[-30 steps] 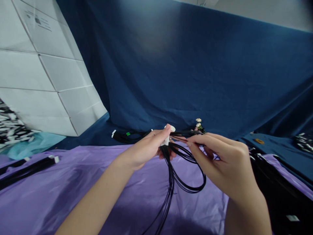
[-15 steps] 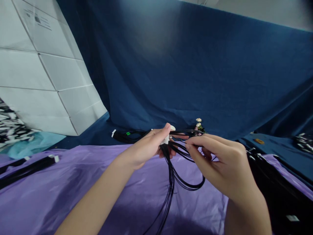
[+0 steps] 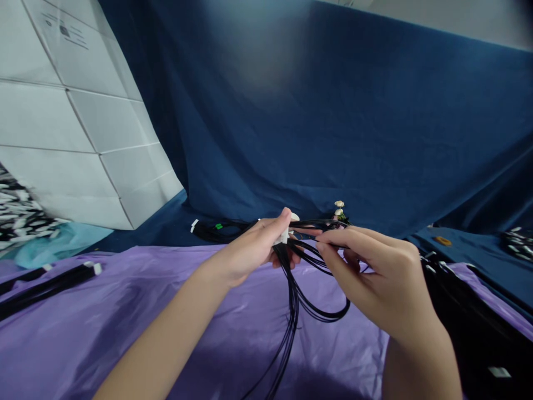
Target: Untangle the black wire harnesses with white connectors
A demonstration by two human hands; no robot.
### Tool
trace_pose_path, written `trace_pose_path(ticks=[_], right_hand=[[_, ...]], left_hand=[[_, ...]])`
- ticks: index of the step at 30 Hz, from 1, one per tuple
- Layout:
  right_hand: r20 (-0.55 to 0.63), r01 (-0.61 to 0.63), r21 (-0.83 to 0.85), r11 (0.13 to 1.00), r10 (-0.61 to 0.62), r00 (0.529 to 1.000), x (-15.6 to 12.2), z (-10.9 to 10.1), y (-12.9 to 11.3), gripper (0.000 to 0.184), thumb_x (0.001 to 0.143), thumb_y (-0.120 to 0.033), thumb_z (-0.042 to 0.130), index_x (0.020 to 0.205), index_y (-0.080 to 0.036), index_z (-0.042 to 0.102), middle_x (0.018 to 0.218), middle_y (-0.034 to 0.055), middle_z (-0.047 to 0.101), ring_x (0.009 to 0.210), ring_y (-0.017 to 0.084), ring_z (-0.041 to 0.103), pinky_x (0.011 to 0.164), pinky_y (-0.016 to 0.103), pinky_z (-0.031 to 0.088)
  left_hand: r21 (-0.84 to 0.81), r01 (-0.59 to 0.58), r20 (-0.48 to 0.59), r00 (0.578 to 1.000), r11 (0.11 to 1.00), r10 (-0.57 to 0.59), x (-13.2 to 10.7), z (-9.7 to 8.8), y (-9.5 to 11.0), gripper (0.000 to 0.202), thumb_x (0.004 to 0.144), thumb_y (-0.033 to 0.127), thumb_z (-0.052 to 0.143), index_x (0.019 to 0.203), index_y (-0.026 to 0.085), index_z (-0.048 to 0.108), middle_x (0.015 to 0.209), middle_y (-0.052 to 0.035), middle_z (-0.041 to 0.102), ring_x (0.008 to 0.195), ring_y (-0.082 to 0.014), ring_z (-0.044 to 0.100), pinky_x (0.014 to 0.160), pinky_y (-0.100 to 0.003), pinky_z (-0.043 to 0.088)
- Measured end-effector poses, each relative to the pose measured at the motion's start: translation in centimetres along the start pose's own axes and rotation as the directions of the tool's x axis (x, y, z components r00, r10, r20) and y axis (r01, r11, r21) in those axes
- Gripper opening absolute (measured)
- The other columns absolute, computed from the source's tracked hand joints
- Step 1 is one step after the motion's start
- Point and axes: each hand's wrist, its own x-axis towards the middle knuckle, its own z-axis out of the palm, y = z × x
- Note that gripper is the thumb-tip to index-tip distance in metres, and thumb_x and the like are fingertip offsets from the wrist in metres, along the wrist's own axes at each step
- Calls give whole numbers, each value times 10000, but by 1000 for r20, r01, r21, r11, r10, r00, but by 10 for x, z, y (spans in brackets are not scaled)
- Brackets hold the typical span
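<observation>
A looped bundle of thin black cables [image 3: 293,294] with white connectors [image 3: 283,236] at its upper end hangs in front of me. My left hand [image 3: 264,241] is closed around the bundle at those connectors, thumb on top. My right hand [image 3: 366,258] pinches a thin black strand between thumb and index finger, just right of the connectors. The other end of that strand is hard to make out. Loose cable ends trail down over the purple cloth [image 3: 341,355].
Black cable bundles with white ends lie at left [image 3: 54,286] and right [image 3: 470,311]. Another bundle [image 3: 204,230] lies behind my left hand. White boxes [image 3: 83,122] stand at left, small flowers [image 3: 338,211] behind, and a yellow ring [image 3: 442,240] at right. A blue curtain [image 3: 333,111] hangs behind.
Hardly anything differs. The view has shifted very slightly; both hands keep their holds on the cables in nearly the same place.
</observation>
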Motion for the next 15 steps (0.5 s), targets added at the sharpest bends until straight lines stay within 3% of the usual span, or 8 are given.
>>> trace_pose_path(ticks=[10,15], right_hand=[[13,4,18,1000,-5,1000,0,0,0,106,848,-120,614,908,-187,671,776,-7,658,573,62,537,523,207,406],[-36,-28,-27,999,27,999,2,3,0,123,823,-99,630,885,-196,674,727,-40,641,582,53,532,551,190,402]], left_hand=[[-23,-3,28,1000,1000,3,1,-1,-1,587,915,628,364,724,140,628,636,-50,595,591,-122,523,533,-232,339],[20,16,17,1000,1000,-16,1,-1,0,597,905,649,358,719,135,598,655,-64,615,601,-131,541,535,-234,349]])
